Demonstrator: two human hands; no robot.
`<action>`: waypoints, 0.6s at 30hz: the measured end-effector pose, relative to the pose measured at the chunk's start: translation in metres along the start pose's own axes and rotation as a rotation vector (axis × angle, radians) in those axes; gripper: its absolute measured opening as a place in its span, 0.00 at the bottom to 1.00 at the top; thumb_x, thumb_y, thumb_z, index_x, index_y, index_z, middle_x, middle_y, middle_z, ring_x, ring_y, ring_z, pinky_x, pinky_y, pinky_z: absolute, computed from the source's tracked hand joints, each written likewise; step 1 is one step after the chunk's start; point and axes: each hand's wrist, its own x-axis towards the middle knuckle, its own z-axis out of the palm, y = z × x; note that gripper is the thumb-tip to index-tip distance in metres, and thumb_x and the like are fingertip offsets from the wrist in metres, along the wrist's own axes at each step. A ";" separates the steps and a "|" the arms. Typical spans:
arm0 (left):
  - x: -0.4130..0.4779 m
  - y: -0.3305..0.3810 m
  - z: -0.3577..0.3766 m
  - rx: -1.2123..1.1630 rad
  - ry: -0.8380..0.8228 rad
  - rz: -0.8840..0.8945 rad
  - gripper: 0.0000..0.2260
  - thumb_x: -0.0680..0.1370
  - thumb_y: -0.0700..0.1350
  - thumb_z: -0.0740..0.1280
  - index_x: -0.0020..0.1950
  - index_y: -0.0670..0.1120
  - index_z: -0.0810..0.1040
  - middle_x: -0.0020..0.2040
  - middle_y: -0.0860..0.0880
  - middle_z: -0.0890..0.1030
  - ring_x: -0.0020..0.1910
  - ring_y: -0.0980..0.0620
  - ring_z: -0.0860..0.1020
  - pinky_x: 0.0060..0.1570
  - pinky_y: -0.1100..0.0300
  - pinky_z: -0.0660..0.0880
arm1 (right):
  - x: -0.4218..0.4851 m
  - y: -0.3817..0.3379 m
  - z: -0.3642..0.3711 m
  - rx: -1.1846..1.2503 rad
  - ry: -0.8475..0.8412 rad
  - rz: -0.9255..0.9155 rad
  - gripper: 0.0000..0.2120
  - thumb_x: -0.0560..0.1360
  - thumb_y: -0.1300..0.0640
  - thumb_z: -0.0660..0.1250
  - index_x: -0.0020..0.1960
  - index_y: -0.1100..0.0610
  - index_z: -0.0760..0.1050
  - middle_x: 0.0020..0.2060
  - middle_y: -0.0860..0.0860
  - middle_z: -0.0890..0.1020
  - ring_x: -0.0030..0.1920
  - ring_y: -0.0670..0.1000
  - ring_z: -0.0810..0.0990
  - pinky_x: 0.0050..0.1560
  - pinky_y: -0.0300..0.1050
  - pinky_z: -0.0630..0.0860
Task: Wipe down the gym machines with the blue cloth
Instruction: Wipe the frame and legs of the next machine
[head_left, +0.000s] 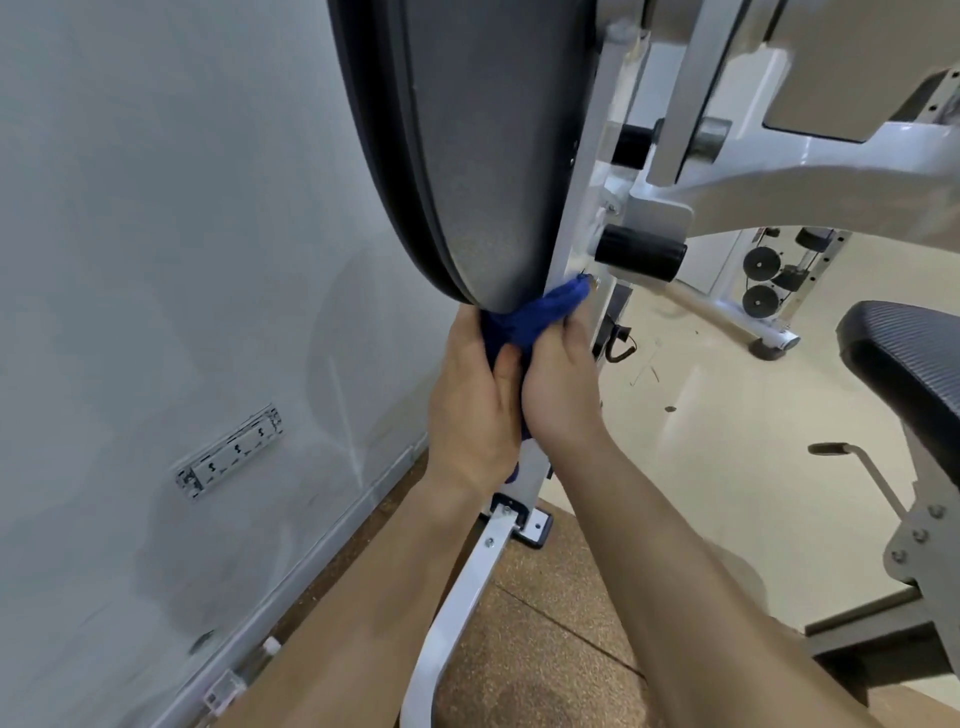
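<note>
A blue cloth (540, 317) is bunched against the lower tip of a grey shroud (488, 171) with a black rim, where it meets the machine's white upright post (582, 208). My left hand (472, 405) grips the cloth from the left, thumb curled over it. On the right side, my right hand (561, 384) holds the same cloth, fingers pressed toward the post. Most of the cloth is hidden between the two hands.
A grey wall (156, 260) with a socket strip (231, 452) stands close on the left. A white floor rail (462, 608) runs below my arms. Black roller pads (639, 254) jut from the frame, and a black padded seat (909, 364) is at the right. Another machine (769, 280) stands behind.
</note>
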 end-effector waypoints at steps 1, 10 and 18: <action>-0.002 -0.005 -0.001 0.026 -0.008 -0.018 0.17 0.83 0.47 0.58 0.72 0.55 0.66 0.63 0.58 0.76 0.60 0.59 0.77 0.59 0.59 0.75 | -0.002 0.005 0.002 -0.023 -0.015 -0.029 0.17 0.82 0.51 0.52 0.69 0.47 0.66 0.62 0.51 0.78 0.62 0.49 0.77 0.67 0.49 0.72; -0.025 -0.024 -0.018 0.250 0.097 -0.019 0.10 0.81 0.48 0.66 0.62 0.52 0.80 0.49 0.57 0.81 0.47 0.59 0.78 0.47 0.73 0.68 | -0.016 0.028 -0.013 0.020 0.054 0.113 0.13 0.85 0.48 0.55 0.54 0.49 0.78 0.43 0.42 0.82 0.42 0.37 0.79 0.42 0.34 0.73; -0.043 0.000 -0.043 0.249 0.086 -0.042 0.09 0.77 0.46 0.71 0.45 0.62 0.79 0.41 0.57 0.76 0.37 0.62 0.75 0.41 0.73 0.68 | -0.063 0.036 -0.038 0.059 0.216 0.207 0.08 0.75 0.53 0.73 0.50 0.47 0.75 0.41 0.45 0.83 0.40 0.42 0.82 0.41 0.40 0.76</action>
